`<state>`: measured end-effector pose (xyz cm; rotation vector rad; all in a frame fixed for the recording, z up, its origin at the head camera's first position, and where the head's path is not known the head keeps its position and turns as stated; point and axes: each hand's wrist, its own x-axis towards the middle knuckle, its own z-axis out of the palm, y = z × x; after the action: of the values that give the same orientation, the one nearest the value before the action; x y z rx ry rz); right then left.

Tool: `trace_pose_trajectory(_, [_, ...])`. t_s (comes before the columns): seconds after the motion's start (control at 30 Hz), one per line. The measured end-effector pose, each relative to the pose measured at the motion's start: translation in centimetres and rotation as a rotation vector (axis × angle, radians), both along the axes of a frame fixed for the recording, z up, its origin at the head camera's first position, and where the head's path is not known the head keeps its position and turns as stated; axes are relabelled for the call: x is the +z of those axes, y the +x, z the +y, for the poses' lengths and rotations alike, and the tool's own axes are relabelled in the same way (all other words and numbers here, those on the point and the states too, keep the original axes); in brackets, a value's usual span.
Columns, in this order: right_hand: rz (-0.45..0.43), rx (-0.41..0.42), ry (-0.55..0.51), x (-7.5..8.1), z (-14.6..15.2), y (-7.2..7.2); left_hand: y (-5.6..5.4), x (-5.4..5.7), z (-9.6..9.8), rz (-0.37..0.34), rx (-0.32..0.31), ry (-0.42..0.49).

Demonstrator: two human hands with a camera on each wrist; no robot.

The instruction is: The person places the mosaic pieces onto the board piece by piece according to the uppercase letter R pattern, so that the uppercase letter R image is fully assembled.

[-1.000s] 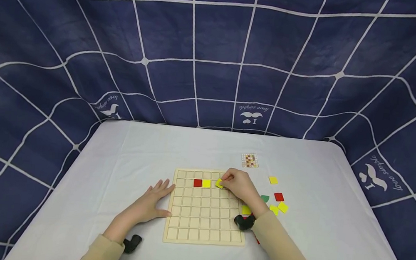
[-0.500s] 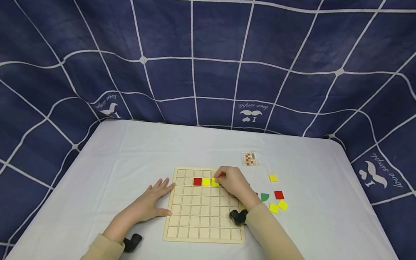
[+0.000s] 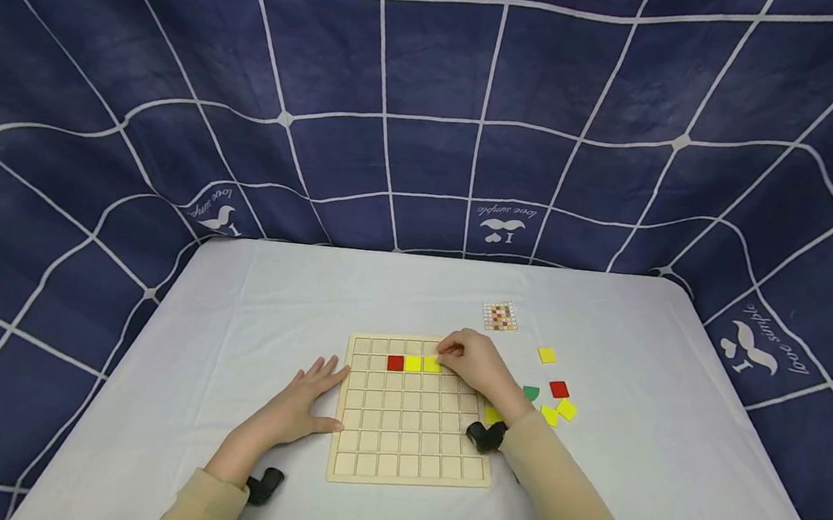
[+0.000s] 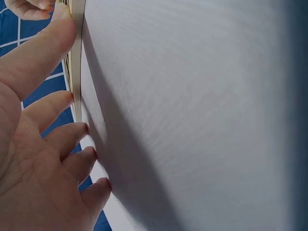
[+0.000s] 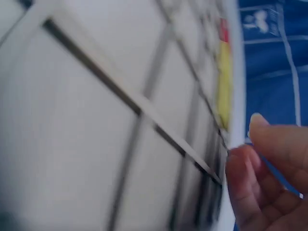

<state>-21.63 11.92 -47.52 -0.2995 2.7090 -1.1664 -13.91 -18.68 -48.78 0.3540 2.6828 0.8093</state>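
Observation:
A pale wooden grid board (image 3: pixel 411 427) lies on the white table. In its second row from the far edge sit a red square tile (image 3: pixel 395 363) and two yellow tiles, the right one (image 3: pixel 432 364) just left of my right hand (image 3: pixel 478 362). That hand hovers over the board's far right part, fingers loosely bent. In the right wrist view a gap shows between thumb (image 5: pixel 276 142) and fingers, with nothing in it. My left hand (image 3: pixel 300 408) spreads its fingers along the board's left edge; in the left wrist view its thumb (image 4: pixel 48 53) touches the rim.
Loose tiles lie right of the board: several yellow ones (image 3: pixel 546 355), a red one (image 3: pixel 559 389) and a green rounded piece (image 3: pixel 530 393). A small card with a coloured grid pattern (image 3: pixel 500 316) lies beyond the board. A dark blue curtain (image 3: pixel 426 160) hangs behind the table.
My right hand moved left with a yellow tile, set it in the cell beside the other yellow tile, then let go and drew slightly right. My left hand stayed put.

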Motion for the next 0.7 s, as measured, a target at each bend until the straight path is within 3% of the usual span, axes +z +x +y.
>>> trace_pose_trajectory(0.13, [-0.078,-0.064,-0.07,0.5,2.9,0.0,-0.1,0.0,0.0,0.007,-0.006,-0.004])
trace_pose_trajectory(0.37, [-0.146,-0.186,-0.028,0.4,8.8,1.3,0.1,0.0,-0.1,0.004,-0.005,0.003])
trace_pose_trajectory(0.7, [-0.172,-0.195,0.037,-0.3,12.1,3.3,0.0,0.0,0.0,0.005,-0.007,0.0])
